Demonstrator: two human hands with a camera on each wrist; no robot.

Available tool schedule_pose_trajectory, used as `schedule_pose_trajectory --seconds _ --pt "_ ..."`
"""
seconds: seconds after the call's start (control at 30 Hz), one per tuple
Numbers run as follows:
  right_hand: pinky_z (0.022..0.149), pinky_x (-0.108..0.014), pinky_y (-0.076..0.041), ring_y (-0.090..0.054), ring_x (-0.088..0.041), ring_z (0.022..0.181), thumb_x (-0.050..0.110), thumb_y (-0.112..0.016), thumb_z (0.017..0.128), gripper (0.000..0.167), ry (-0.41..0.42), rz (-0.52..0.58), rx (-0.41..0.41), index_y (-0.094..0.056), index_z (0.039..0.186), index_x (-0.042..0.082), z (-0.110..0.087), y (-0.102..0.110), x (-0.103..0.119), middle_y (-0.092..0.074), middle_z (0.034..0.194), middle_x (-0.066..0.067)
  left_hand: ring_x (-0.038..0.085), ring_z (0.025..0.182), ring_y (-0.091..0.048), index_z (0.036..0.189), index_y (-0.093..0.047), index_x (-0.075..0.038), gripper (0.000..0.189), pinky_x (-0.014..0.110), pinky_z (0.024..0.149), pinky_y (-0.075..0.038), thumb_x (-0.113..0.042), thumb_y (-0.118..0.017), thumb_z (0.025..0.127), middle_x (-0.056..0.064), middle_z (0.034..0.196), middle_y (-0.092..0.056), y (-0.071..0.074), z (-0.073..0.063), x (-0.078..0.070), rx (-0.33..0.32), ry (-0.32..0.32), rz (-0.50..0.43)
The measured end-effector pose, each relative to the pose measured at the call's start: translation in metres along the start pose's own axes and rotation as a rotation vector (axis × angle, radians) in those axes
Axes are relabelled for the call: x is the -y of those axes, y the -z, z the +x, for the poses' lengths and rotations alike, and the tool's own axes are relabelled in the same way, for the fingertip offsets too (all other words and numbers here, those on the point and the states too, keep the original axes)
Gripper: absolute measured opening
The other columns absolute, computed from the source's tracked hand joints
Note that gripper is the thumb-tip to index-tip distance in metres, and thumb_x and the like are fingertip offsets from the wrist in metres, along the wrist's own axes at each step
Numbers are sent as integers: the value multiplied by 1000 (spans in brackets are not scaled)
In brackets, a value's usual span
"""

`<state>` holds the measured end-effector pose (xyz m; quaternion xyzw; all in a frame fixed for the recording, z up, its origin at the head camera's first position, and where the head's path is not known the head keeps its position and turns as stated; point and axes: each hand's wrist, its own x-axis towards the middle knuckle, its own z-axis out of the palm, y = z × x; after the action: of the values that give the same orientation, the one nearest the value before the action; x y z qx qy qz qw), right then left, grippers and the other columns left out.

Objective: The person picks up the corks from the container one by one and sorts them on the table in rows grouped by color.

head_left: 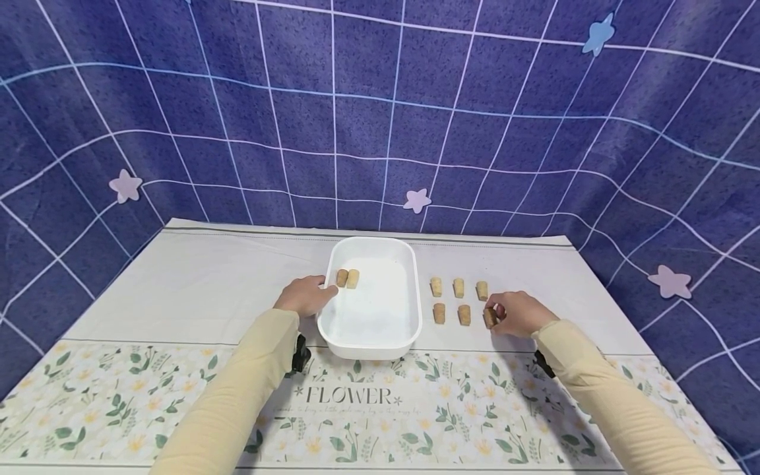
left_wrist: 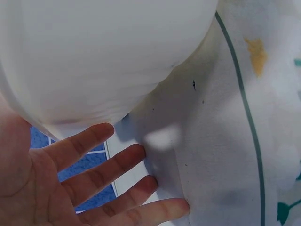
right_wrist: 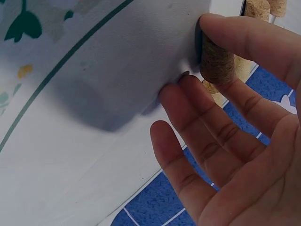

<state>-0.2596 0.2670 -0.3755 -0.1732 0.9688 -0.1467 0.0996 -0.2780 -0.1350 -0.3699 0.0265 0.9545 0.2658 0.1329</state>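
My left hand (head_left: pixel 305 295) holds the left rim of a white plastic tub (head_left: pixel 369 351), thumb over the edge. In the left wrist view its other fingers spread along the outside of the tub wall (left_wrist: pixel 108 56). Inside the tub, a brown cork (head_left: pixel 342 278) and a paler cork (head_left: pixel 353 279) lie side by side at the left. My right hand (head_left: pixel 518 315) pinches a brown cork (right_wrist: pixel 217 63) between thumb and index finger, the other fingers loosely extended. Two more brown corks, one left (head_left: pixel 439 313) and one nearer (head_left: pixel 464 315), stand beside it in the same row.
Behind the brown corks is a row of three lighter corks: left (head_left: pixel 436 287), middle (head_left: pixel 458 287) and right (head_left: pixel 482 290). A white tablecloth (head_left: pixel 237 277) with a flowered front band (head_left: pixel 148 396) covers the table. A blue gridded curtain (head_left: pixel 368 132) hangs behind and at both sides.
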Motion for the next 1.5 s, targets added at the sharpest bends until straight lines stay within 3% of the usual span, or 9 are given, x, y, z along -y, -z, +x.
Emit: schedule_pose_trajectory --seconds 0.77,1.07,1.27,1.5 --pt "71 -37 -46 -52 -18 75 6 -83 77 44 22 -3 5 -66 117 -3 1 -2 -2 -59 85 -3 41 122 -57 151 -42 3 61 52 107 -43 -34 -39 103 27 143 -54 2 -3 -2 3 9 -10" --pt "72 -38 -49 -56 -21 80 8 -86 76 54 -37 41 64 -64 125 -1 -1 6 -2 -63 93 -7 39 118 -59 150 -44 4 61 51 104 -45 -34 -40 103 27 141 -56 3 -7 -6 2 3 -5" --pt "73 -38 -52 -61 -19 80 15 -87 77 56 26 48 38 -64 125 -2 -2 14 -2 -66 93 -8 41 125 -55 151 -43 3 61 53 108 -42 -35 -39 103 27 144 -52 2 -4 -5 1 9 -9" --pt "76 -42 -54 -66 -25 87 16 -77 84 47 25 59 17 -63 126 -2 0 25 2 -67 101 -15 40 122 -57 151 -43 3 61 52 106 -44 -34 -40 103 27 142 -54 1 -4 -4 -1 13 -19"
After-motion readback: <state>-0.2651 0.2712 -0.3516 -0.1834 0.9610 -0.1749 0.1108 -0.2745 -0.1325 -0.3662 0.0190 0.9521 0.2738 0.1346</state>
